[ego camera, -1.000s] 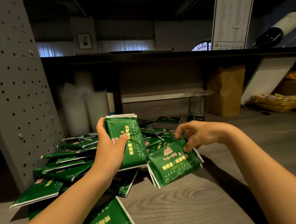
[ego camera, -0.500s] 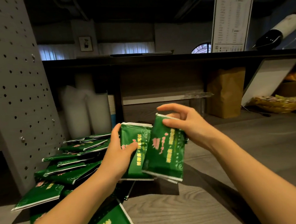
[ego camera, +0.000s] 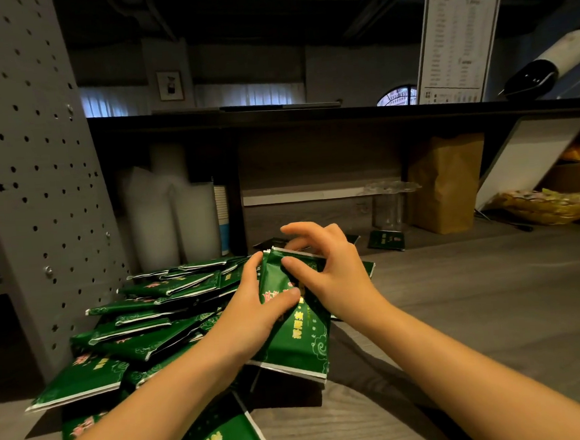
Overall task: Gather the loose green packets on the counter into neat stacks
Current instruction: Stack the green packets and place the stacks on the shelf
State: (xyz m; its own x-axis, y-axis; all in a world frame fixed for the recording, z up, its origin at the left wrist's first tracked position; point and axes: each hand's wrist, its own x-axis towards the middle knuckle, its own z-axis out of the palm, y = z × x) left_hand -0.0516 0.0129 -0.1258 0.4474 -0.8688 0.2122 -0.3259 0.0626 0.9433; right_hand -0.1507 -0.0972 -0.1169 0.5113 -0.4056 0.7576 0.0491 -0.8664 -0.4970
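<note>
Left hand [ego camera: 254, 315] grips an upright packet stack [ego camera: 300, 342], thumb across its face; right hand [ego camera: 334, 278] pinches its top edge, long axis near-vertical.

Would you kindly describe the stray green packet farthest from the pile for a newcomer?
Find the brown paper bag under the back shelf. Left of it stands a clear glass jar; the packet sits at its foot, alone, apart from the heap.

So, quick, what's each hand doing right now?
Left hand: holding the stack of green packets, thumb across its front.
Right hand: pinching the same stack at its top edge.
</note>
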